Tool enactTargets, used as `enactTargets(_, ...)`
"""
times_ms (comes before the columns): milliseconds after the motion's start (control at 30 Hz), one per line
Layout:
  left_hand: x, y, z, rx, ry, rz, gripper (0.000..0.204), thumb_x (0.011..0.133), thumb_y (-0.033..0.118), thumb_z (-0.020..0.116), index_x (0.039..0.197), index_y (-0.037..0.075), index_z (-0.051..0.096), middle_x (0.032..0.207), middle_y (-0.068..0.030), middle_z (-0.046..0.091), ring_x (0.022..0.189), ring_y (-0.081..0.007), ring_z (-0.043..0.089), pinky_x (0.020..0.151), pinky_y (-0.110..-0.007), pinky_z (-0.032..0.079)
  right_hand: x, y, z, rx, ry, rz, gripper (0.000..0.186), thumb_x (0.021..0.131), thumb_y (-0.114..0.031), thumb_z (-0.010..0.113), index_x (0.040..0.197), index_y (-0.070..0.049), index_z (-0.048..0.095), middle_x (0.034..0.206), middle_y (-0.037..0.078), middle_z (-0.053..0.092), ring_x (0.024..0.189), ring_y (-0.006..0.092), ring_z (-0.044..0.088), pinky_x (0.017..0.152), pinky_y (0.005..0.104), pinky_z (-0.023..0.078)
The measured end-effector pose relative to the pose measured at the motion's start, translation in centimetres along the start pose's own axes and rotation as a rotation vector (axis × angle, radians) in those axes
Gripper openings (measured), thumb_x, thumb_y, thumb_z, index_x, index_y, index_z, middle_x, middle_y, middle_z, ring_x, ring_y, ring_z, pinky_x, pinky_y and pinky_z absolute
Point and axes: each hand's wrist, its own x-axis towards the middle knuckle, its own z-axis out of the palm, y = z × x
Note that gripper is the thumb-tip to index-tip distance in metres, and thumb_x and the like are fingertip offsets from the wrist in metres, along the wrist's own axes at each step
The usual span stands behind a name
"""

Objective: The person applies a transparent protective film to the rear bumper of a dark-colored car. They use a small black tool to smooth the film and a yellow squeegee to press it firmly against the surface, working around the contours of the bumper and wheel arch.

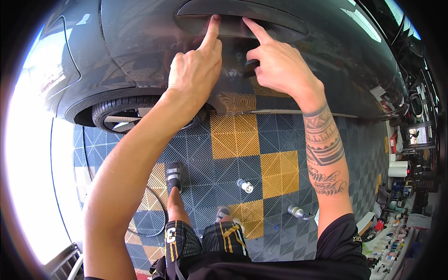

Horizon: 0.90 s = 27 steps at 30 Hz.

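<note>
A dark grey car's glossy side panel [144,51] fills the upper part of the view. On it is a long, curved dark piece [242,9], like a door handle, over a shallow recess. My left hand [198,67] reaches up with its index finger stretched to the lower edge of that piece, its other fingers folded. A short way to the right, my right hand [282,65] points its index finger at the same edge. Its other fingers curl round a small black piece [252,65], whose kind is unclear. My left palm is hidden.
A car wheel [105,114] is at the left, below the panel. On the tiled floor [233,135] lie a small bottle-like thing [245,186] and a grey-white tool [297,212]. A dark hose or cable [164,210] loops by my feet. Cluttered shelving [392,238] lines the right.
</note>
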Motion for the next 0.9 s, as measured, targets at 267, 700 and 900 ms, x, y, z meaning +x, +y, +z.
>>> enactTargets(267,0.0,-0.2,0.2,-0.081,0.001,-0.023,0.007,0.083,0.004,0.056,0.087,0.001,0.050,0.157,-0.0147,0.023,0.055,-0.0306,0.066,0.052,-0.041,0.055,1.2,-1.5,0.2,0.020,-0.076,0.072,0.030,0.069,-0.002,0.062,0.096,-0.005,0.074,0.154,0.020,0.028,0.088,0.0383,0.067,0.087,0.0439,0.053)
enactTargets(700,0.3,-2.9,-0.9,0.035,-0.126,0.114,0.018,0.078,-0.001,0.060,0.093,-0.009,0.066,0.160,-0.0136,0.013,0.067,-0.0313,0.071,0.064,-0.039,0.061,-0.2,-0.7,1.1,0.148,0.128,-0.064,0.027,0.066,-0.004,0.063,0.089,-0.010,0.077,0.148,0.017,0.040,0.081,0.0332,0.069,0.077,0.0400,0.055)
enactTargets(900,0.3,-3.0,-0.8,0.031,-0.089,0.125,0.013,0.077,-0.003,0.059,0.089,-0.006,0.064,0.158,-0.0127,0.020,0.067,-0.0321,0.070,0.062,-0.040,0.060,1.1,-3.0,1.6,0.125,0.026,-0.027,0.017,0.069,-0.004,0.066,0.083,-0.009,0.074,0.156,0.014,0.026,0.081,0.0353,0.069,0.076,0.0420,0.055)
